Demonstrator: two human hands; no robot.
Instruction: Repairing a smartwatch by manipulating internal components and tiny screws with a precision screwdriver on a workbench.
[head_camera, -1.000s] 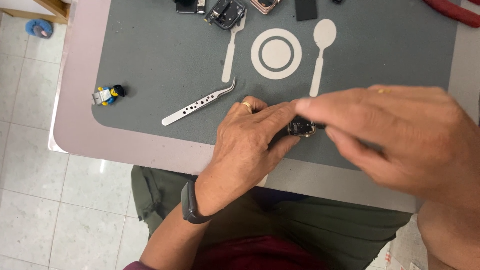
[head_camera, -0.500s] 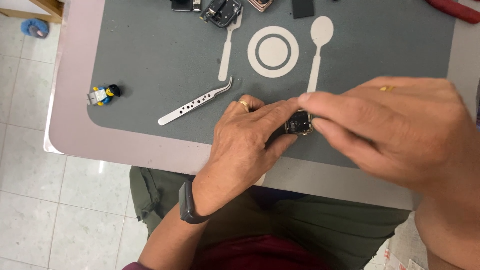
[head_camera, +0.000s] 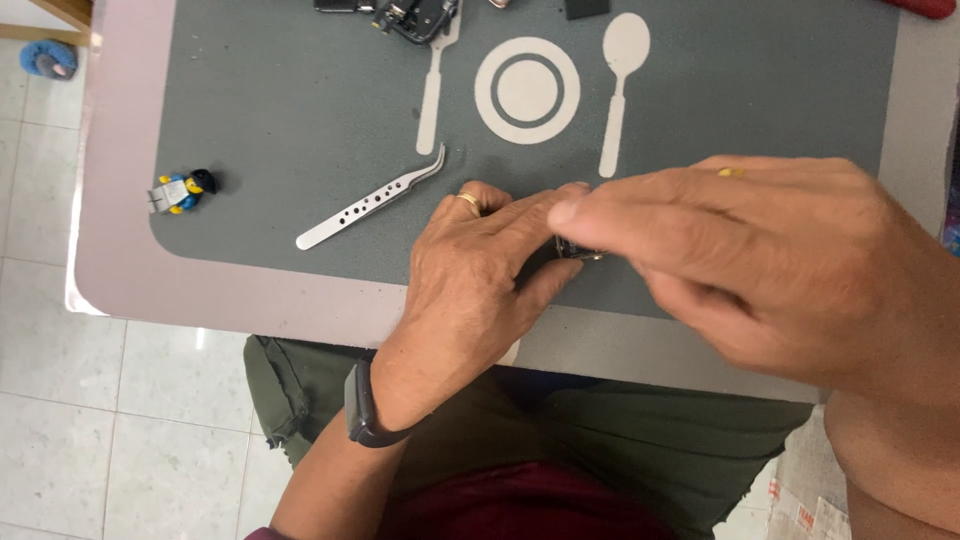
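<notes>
We've got the small dark part (head_camera: 578, 247) pinched between both hands at the near edge of the grey mat (head_camera: 300, 110) on the worktop (head_camera: 120, 280). Left hand (head_camera: 480, 270) clenches it from the left; right hand (head_camera: 760, 260) closes on it from the right, fingers over it. Mostly hidden, so its long axis is unclear. Curved tweezers (head_camera: 372, 199) lie loose just left, nearer the left hand.

Table (head_camera: 120, 290) bears grey mat (head_camera: 300, 90), tweezers (head_camera: 372, 198), toy figure (head_camera: 180, 190).
</notes>
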